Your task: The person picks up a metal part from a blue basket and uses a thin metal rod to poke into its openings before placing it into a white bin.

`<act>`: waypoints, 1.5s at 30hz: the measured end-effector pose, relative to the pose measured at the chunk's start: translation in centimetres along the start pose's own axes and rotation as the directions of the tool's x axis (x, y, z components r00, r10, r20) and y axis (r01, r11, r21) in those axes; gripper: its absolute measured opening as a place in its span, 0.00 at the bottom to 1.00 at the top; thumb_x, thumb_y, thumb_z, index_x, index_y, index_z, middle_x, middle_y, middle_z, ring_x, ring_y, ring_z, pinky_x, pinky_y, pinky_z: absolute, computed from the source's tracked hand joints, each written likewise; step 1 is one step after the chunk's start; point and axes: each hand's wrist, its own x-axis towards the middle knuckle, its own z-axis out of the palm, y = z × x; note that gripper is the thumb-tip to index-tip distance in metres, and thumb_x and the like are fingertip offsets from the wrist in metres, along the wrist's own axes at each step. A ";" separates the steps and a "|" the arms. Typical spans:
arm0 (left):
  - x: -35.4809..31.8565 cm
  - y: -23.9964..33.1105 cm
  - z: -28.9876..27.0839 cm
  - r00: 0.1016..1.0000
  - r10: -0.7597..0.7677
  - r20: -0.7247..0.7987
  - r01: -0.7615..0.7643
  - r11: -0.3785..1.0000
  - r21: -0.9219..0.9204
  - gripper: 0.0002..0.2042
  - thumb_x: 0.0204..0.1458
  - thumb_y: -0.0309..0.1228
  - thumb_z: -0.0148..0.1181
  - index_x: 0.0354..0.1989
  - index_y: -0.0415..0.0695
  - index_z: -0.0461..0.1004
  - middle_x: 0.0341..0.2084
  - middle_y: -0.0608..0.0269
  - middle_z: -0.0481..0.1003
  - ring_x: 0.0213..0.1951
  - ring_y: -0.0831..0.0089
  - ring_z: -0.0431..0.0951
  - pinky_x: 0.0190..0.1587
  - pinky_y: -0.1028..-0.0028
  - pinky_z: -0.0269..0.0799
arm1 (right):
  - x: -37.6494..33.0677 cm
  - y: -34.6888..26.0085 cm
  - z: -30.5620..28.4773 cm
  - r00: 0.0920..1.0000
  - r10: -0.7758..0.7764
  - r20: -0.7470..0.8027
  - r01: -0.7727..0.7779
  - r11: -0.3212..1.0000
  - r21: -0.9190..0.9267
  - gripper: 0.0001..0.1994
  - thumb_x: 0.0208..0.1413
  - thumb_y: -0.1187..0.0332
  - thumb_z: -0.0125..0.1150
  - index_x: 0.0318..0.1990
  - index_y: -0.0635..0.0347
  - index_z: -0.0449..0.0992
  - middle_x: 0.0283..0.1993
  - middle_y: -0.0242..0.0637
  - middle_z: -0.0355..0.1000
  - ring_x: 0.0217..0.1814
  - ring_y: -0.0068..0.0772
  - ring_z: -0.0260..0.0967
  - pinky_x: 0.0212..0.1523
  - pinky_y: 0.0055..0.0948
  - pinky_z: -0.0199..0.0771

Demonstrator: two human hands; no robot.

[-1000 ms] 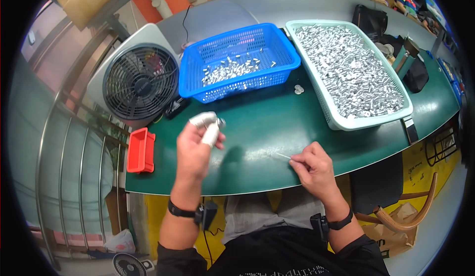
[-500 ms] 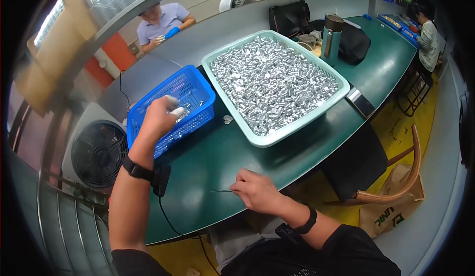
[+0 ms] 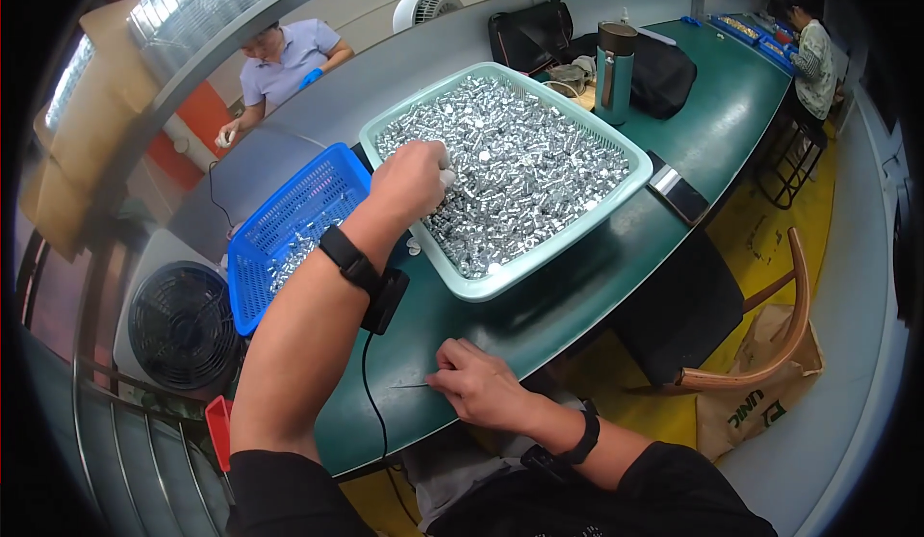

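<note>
My left hand [image 3: 412, 183] reaches over the left rim of a pale green plastic basket [image 3: 478, 292] heaped with small silvery metal cylinders [image 3: 529, 166]. White covers sit on its fingertips, which are curled together against the heap; anything between them is hidden. Under and beside my left forearm stands a blue perforated basket [image 3: 248, 292] with a smaller pile of similar metal parts [image 3: 294, 253]. Low over the green table, my right hand [image 3: 478, 383] is closed on a thin pointed metal tool [image 3: 410, 385] that points left.
A phone [image 3: 679, 195] lies right of the pale green basket. Behind it stand a green tumbler [image 3: 614, 73] and dark bags [image 3: 664, 80]. A black cable [image 3: 371, 393] hangs from my left wrist. A fan [image 3: 185, 325] is at left, a wooden-armed chair [image 3: 741, 373] at right. A co-worker [image 3: 289, 56] sits beyond the partition.
My left hand has moved right, from inside the blue basket to the metal parts in the pale green basket. My right hand still grips the thin tool, nearly unmoved.
</note>
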 end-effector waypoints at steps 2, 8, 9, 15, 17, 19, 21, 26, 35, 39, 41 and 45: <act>-1.9 0.5 -1.5 0.999 -0.040 -0.012 0.040 0.999 -0.027 0.10 0.53 0.29 0.65 0.41 0.39 0.77 0.33 0.53 0.80 0.33 0.59 0.80 0.39 0.64 0.74 | -0.1 0.2 -0.2 1.000 0.002 -0.013 -0.002 1.000 -0.009 0.07 0.45 0.77 0.66 0.33 0.59 0.80 0.34 0.37 0.67 0.36 0.40 0.69 0.32 0.36 0.70; -17.2 -0.4 -3.8 0.948 -0.300 -0.106 0.026 0.404 -0.914 0.10 0.62 0.22 0.52 0.50 0.39 0.73 0.36 0.61 0.75 0.35 0.74 0.76 0.37 0.76 0.76 | 0.3 0.7 0.1 0.999 0.001 -0.032 0.000 1.000 0.027 0.08 0.44 0.79 0.67 0.34 0.60 0.80 0.31 0.38 0.67 0.34 0.42 0.68 0.32 0.36 0.70; -20.1 -0.7 -2.8 0.931 -0.363 -0.050 0.049 0.258 -0.965 0.11 0.62 0.22 0.52 0.51 0.40 0.73 0.37 0.60 0.75 0.35 0.73 0.76 0.37 0.75 0.76 | 0.4 0.8 -0.1 0.997 0.028 -0.069 -0.027 0.999 0.022 0.08 0.45 0.79 0.67 0.34 0.60 0.80 0.30 0.38 0.68 0.33 0.40 0.68 0.31 0.34 0.70; -32.6 -2.6 4.9 0.782 -0.609 0.137 -0.068 -0.302 -0.951 0.09 0.63 0.23 0.54 0.49 0.40 0.74 0.38 0.58 0.77 0.36 0.70 0.79 0.36 0.71 0.78 | 0.8 -0.3 0.0 0.977 0.208 0.040 -0.210 0.923 0.324 0.05 0.49 0.80 0.67 0.34 0.62 0.81 0.30 0.31 0.68 0.28 0.22 0.65 0.27 0.21 0.63; -33.6 -2.9 6.9 0.779 -0.600 0.180 -0.157 -0.465 -0.871 0.08 0.63 0.25 0.54 0.49 0.41 0.74 0.37 0.59 0.78 0.36 0.69 0.80 0.36 0.71 0.79 | 1.0 -0.5 0.1 0.950 0.299 0.092 -0.308 0.846 0.434 0.04 0.51 0.79 0.67 0.34 0.63 0.81 0.30 0.28 0.68 0.27 0.15 0.63 0.27 0.17 0.60; -34.0 -3.4 7.3 0.783 -0.595 0.181 -0.181 -0.496 -0.849 0.08 0.63 0.25 0.54 0.48 0.41 0.74 0.37 0.59 0.78 0.36 0.69 0.80 0.36 0.71 0.79 | 0.9 -1.8 0.8 0.947 0.295 0.130 -0.322 0.842 0.433 0.04 0.51 0.79 0.67 0.34 0.64 0.81 0.30 0.28 0.68 0.27 0.15 0.63 0.27 0.16 0.59; -34.1 -3.7 7.4 0.799 -0.575 0.173 -0.204 -0.531 -0.822 0.07 0.63 0.26 0.54 0.48 0.42 0.74 0.37 0.60 0.78 0.36 0.69 0.80 0.36 0.71 0.78 | 0.6 -2.8 1.4 0.943 0.287 0.171 -0.334 0.824 0.457 0.04 0.52 0.79 0.68 0.35 0.64 0.82 0.31 0.27 0.68 0.28 0.13 0.62 0.27 0.15 0.58; -34.4 -3.9 8.1 0.805 -0.573 0.150 -0.228 -0.533 -0.815 0.07 0.62 0.26 0.56 0.47 0.42 0.74 0.38 0.60 0.78 0.36 0.69 0.80 0.36 0.71 0.78 | 0.5 -3.3 2.2 0.929 0.331 0.164 -0.368 0.800 0.474 0.04 0.51 0.79 0.68 0.35 0.64 0.82 0.30 0.28 0.68 0.27 0.13 0.61 0.27 0.15 0.59; -34.2 -2.9 8.0 0.772 -0.624 0.119 -0.223 -0.442 -0.869 0.07 0.60 0.23 0.58 0.46 0.44 0.75 0.39 0.61 0.77 0.38 0.70 0.76 0.37 0.71 0.74 | 0.7 -3.7 2.5 0.927 0.322 0.189 -0.374 0.811 0.449 0.04 0.51 0.79 0.68 0.35 0.63 0.82 0.30 0.27 0.68 0.27 0.12 0.61 0.26 0.15 0.58; -34.2 -2.9 8.0 0.759 -0.642 0.114 -0.232 -0.429 -0.873 0.08 0.59 0.21 0.59 0.46 0.44 0.75 0.39 0.61 0.77 0.38 0.70 0.77 0.38 0.71 0.74 | 0.7 -3.7 2.5 0.930 0.316 0.189 -0.367 0.825 0.429 0.04 0.51 0.79 0.68 0.35 0.63 0.82 0.30 0.28 0.68 0.26 0.12 0.61 0.26 0.15 0.58; -34.2 -2.8 8.0 0.754 -0.647 0.110 -0.234 -0.422 -0.876 0.09 0.58 0.20 0.59 0.46 0.43 0.75 0.39 0.60 0.77 0.38 0.69 0.77 0.38 0.70 0.74 | 0.7 -3.7 2.6 0.932 0.313 0.181 -0.362 0.828 0.429 0.04 0.51 0.79 0.68 0.34 0.63 0.82 0.29 0.28 0.69 0.26 0.12 0.61 0.26 0.15 0.58; -34.0 -2.4 8.0 0.721 -0.688 0.080 -0.238 -0.354 -0.904 0.11 0.56 0.18 0.60 0.47 0.43 0.74 0.38 0.60 0.77 0.38 0.69 0.77 0.38 0.70 0.75 | 0.6 -3.7 2.3 0.930 0.320 0.180 -0.367 0.830 0.419 0.04 0.51 0.79 0.68 0.34 0.63 0.82 0.29 0.27 0.68 0.26 0.12 0.60 0.26 0.15 0.57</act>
